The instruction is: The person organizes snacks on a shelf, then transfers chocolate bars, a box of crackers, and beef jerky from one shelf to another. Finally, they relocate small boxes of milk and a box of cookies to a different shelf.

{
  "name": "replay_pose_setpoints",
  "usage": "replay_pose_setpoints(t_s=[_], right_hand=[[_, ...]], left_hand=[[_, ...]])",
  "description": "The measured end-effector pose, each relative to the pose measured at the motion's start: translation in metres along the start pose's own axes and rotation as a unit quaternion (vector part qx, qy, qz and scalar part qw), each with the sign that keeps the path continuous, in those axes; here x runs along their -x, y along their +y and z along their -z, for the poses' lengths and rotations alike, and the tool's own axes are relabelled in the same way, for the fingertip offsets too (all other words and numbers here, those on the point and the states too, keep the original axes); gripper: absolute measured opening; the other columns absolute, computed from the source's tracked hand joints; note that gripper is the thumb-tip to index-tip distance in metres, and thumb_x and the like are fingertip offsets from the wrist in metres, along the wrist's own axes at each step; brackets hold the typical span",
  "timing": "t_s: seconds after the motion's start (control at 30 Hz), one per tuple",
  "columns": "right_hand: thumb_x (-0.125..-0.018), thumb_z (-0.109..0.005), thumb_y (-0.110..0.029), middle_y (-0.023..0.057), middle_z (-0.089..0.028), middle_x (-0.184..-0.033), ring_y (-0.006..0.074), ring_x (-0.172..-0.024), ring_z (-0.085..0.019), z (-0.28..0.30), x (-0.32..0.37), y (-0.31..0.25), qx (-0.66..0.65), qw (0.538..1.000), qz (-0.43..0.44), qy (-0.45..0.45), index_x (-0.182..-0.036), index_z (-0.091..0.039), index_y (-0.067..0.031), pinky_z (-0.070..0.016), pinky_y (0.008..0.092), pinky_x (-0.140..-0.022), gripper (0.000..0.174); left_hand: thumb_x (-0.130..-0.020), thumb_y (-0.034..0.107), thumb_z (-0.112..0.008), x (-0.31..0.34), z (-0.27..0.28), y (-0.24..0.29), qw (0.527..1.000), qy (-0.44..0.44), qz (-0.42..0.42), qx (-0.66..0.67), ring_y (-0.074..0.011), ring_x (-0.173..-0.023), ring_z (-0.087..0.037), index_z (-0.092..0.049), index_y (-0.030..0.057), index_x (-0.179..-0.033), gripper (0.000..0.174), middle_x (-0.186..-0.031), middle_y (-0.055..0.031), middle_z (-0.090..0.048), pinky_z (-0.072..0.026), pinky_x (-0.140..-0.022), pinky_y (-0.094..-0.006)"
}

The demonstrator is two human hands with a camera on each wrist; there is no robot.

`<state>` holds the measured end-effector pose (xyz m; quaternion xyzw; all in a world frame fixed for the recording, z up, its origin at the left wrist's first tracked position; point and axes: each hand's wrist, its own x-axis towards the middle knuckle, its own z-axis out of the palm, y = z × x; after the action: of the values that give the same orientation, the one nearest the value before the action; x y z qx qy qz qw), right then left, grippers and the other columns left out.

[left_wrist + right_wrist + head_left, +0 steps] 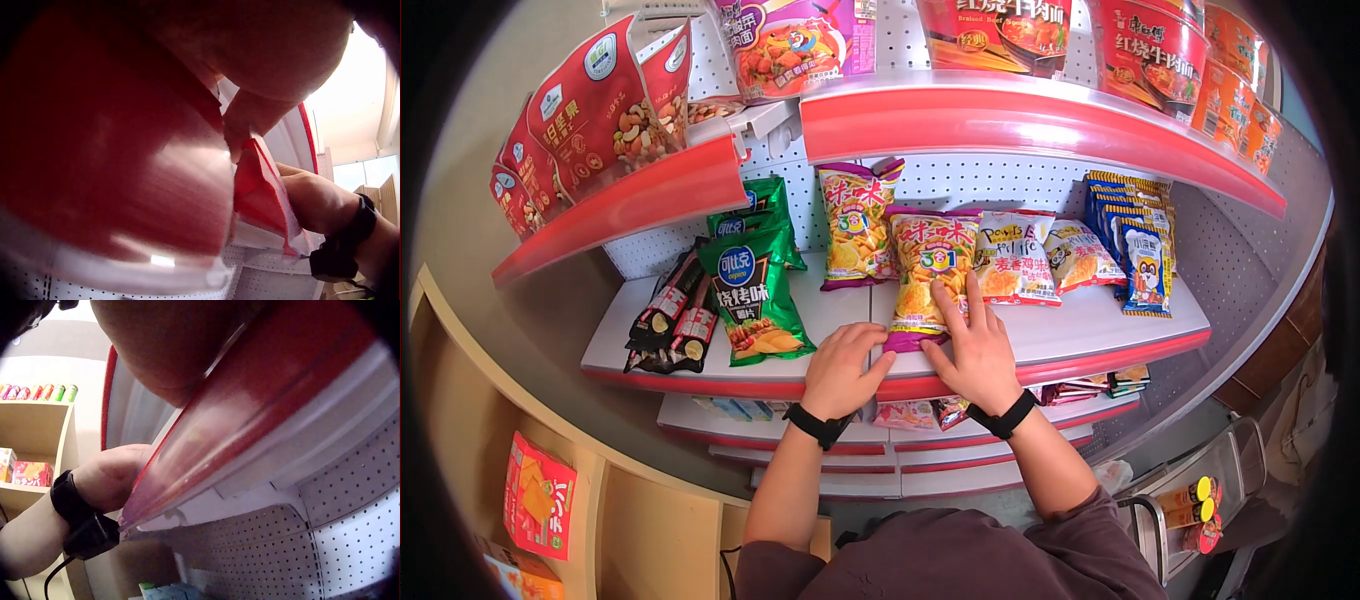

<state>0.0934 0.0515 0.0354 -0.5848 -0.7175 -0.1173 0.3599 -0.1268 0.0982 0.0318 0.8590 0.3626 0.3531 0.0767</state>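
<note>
In the head view a yellow and purple snack bag (930, 262) stands at the front of the middle shelf (1050, 345). Straightened fingers of my right hand (980, 360) lie on its lower right front. My left hand (843, 370) rests on the shelf's front edge, fingers loosely bent, at the bag's lower left corner. A similar bag (855, 225) stands behind and to the left. The left wrist view shows my left hand (269, 50) close up and my right hand (319, 200) beyond. In the right wrist view, my right hand (169, 344) is near, my left hand (109, 478) farther off.
Green chip bags (755, 300) and dark packets (675, 320) stand left; white-and-red bags (1015, 262) and blue packets (1145, 265) stand right. An upper shelf with a red edge (1000, 120) overhangs, holding noodle tubs (1150, 60) and red nut bags (585, 110). Lower shelves lie beneath.
</note>
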Motion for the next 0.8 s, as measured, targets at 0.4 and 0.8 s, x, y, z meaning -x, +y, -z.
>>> replay_pose_setpoints(t_s=[0.4,0.8], right_hand=[[-0.087,-0.07,-0.031,0.036,-0.035,-0.152,0.0486,-0.122,-0.053,-0.001,-0.001,0.001,-0.009,1.0,0.002,-0.01,-0.156,-0.037,-0.0164,-0.0441,0.0528,-0.103,0.079],[-0.087,-0.071,-0.03,0.0367,-0.035,-0.152,0.051,-0.126,-0.049,-0.002,0.001,0.007,-0.059,0.998,-0.001,-0.001,-0.157,-0.034,-0.0145,-0.0407,0.0538,-0.106,0.081]], left_hand=[[-0.088,0.019,-0.067,0.0,-0.005,0.002,0.999,0.03,0.005,-0.028,-0.0342,-0.113,-0.061,-0.067,0.0041,-0.11,0.026,-0.119,-0.0118,-0.066,-0.0491,-0.097,-0.0436],[-0.088,0.016,-0.056,-0.003,-0.013,0.001,0.995,0.056,0.055,-0.064,-0.0316,-0.112,-0.061,-0.069,0.0072,-0.109,0.026,-0.115,-0.0096,-0.066,-0.0505,-0.095,-0.0436]])
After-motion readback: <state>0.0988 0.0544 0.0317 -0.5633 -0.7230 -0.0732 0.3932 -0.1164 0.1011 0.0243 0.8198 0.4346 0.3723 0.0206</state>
